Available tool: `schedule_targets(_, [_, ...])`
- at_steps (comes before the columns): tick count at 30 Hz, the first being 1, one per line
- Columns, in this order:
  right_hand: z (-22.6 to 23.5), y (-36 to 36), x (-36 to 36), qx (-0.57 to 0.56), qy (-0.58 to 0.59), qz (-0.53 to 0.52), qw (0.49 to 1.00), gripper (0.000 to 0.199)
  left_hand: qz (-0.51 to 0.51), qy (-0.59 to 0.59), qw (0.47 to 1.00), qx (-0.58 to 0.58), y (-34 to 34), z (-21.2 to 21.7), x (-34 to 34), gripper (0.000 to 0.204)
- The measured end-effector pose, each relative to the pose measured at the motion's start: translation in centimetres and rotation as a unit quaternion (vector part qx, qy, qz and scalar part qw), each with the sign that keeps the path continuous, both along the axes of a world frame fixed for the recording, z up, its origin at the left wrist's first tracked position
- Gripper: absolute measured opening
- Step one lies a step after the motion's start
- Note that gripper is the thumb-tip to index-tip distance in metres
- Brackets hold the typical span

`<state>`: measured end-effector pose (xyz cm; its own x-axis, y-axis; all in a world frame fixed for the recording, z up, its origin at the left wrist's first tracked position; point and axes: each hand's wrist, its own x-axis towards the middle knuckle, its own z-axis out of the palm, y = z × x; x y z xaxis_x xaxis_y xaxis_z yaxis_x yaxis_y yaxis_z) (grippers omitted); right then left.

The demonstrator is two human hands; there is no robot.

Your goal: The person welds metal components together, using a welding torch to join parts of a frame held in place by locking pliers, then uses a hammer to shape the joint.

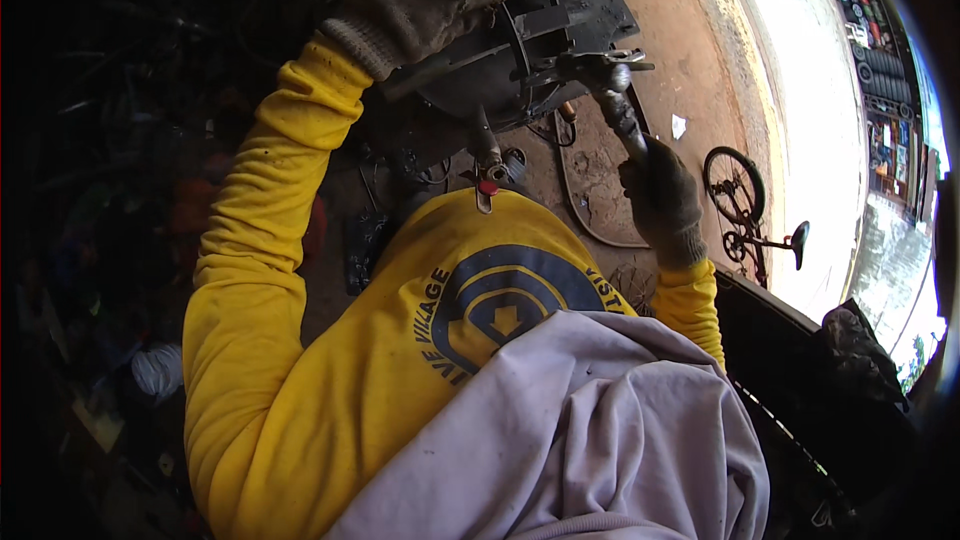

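Note:
My right hand [660, 195], in a dark work glove, is closed round the handle of a hammer [622, 120]. The rounded hammer head is up at the right edge of a dark metal assembly [560, 25] of plates, rods and brackets; I cannot tell whether they touch. My left hand [425, 0], in a worn brown glove, is at the upper left of this assembly with its fingers curled. A dark bar-like end shows on the far left of that glove, but what the fingers grip is hidden. Below the assembly, a metal pipe end [487, 145] points toward me.
A cable or hose [570, 180] curves over the brown dirt floor [670, 50]. A bicycle [740, 205] is to the right, near the bright roadside. Dim clutter fills the left, with a pale bag [158, 370]. A dark ledge [770, 330] borders the lower right.

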<state>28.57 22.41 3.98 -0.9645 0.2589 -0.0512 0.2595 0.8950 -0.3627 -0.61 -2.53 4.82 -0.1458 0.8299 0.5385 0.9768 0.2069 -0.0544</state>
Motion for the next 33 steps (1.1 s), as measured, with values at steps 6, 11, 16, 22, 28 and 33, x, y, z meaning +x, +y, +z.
schedule_targets(6, [0.1, -3.7, -1.4, -0.017, 0.093, 0.032, 0.995, 0.034, -0.115, -0.044, 0.992, 0.023, 2.1, -4.3, -3.2, 0.029])
schedule_targets(11, [0.2, -3.4, -2.2, 0.014, -0.053, 0.041, 0.998, 0.028, -0.096, -0.114, 0.985, -0.085, 3.0, -2.6, -3.0, 0.026])
schedule_targets(16, [0.9, -3.3, -3.0, 0.026, -0.058, 0.078, 0.995, 0.026, -0.106, -0.057, 0.99, -0.078, 3.5, -1.6, -3.2, 0.02])
schedule_targets(22, [1.6, -3.0, -4.2, 0.082, -0.058, 0.071, 0.992, 0.025, -0.103, -0.054, 0.99, -0.079, 3.2, -2.8, -3.5, 0.021])
schedule_targets(28, [3.7, -3.9, -4.2, 0.069, -0.038, 0.109, 0.991, 0.03, -0.102, -0.049, 0.99, -0.079, 3.2, -3.6, -3.8, 0.023])
schedule_targets(33, [4.7, -4.4, -4.7, 0.043, 0.054, 0.17, 0.983, 0.043, -0.101, -0.046, 0.991, -0.079, 3.2, -3.8, -3.8, 0.024])
